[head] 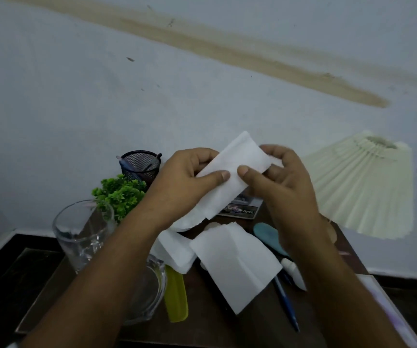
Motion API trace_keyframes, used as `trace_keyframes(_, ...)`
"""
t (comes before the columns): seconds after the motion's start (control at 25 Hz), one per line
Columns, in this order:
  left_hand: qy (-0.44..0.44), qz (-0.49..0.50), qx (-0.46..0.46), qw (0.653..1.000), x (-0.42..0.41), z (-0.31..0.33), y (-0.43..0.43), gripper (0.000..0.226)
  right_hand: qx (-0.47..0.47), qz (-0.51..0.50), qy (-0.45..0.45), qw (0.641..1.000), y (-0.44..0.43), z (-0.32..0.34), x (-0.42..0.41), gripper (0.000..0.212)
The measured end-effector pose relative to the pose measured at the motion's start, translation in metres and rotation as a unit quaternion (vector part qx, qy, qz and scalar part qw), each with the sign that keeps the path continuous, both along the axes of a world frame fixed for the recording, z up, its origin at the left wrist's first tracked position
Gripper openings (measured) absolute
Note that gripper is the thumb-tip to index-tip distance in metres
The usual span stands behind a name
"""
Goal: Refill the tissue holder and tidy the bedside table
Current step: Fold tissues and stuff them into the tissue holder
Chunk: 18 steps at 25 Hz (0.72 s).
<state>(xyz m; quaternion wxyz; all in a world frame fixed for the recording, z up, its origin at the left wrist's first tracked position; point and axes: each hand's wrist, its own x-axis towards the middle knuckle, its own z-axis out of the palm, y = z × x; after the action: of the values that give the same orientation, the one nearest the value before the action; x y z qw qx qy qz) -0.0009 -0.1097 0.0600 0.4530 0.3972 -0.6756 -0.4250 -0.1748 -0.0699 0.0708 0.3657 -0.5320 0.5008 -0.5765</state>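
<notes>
Both hands hold one folded white tissue [237, 162] above the dark wooden bedside table [240, 327]. My left hand [184, 182] pinches its left half with thumb on top. My right hand [275, 177] pinches its right end, thumb pressed on the front. A second folded tissue [237, 264] lies flat on the table below the hands. More white tissue [177, 249] sits to its left, partly under my left forearm. I cannot make out a tissue holder.
A tall clear glass [82, 234] and a glass ashtray [149, 287] stand at the left. Behind are a green plant [119, 194] and a mesh pen cup [141, 164]. A yellow comb [176, 297], blue pen [286, 302], small white tube [294, 272], teal object [267, 234], printed card [242, 209] and pleated lampshade [363, 187] surround the tissues.
</notes>
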Motion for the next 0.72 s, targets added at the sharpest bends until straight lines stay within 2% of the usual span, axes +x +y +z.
trace_keyframes(0.08,0.029,-0.022,0.03,0.999,-0.009,-0.002,0.003,0.016,0.029,0.036,-0.06,0.997,0.004,-0.014,-0.002,0.038)
trace_keyframes(0.24,0.072,-0.044,0.067,0.994,-0.017,-0.007,0.004,0.016,0.022,0.021,-0.066,0.997,0.001,-0.023,-0.016,0.024)
trace_keyframes(0.36,0.101,-0.022,0.077,0.992,-0.022,-0.01,0.005,0.017,0.024,0.037,-0.086,0.995,-0.001,-0.021,-0.019,0.024)
trace_keyframes(0.44,0.116,-0.001,0.054,0.992,-0.026,-0.013,0.005,0.017,0.031,0.048,-0.088,0.995,-0.001,-0.021,-0.017,0.025)
trace_keyframes(0.52,0.106,0.021,0.003,0.994,-0.029,-0.016,0.004,0.028,0.023,0.001,-0.076,0.997,-0.004,-0.022,-0.017,0.02)
trace_keyframes(0.56,0.098,0.022,-0.015,0.995,-0.029,-0.017,0.003,0.026,0.008,-0.032,-0.071,0.997,-0.006,-0.023,-0.018,0.02)
trace_keyframes(0.64,0.08,0.013,-0.021,0.997,-0.028,-0.019,0.0,0.019,-0.029,-0.071,-0.07,0.995,-0.008,-0.023,-0.022,0.022)
trace_keyframes(0.72,0.08,-0.009,0.004,0.997,-0.028,-0.019,0.0,0.026,-0.039,-0.041,-0.067,0.996,-0.006,-0.023,-0.026,0.017)
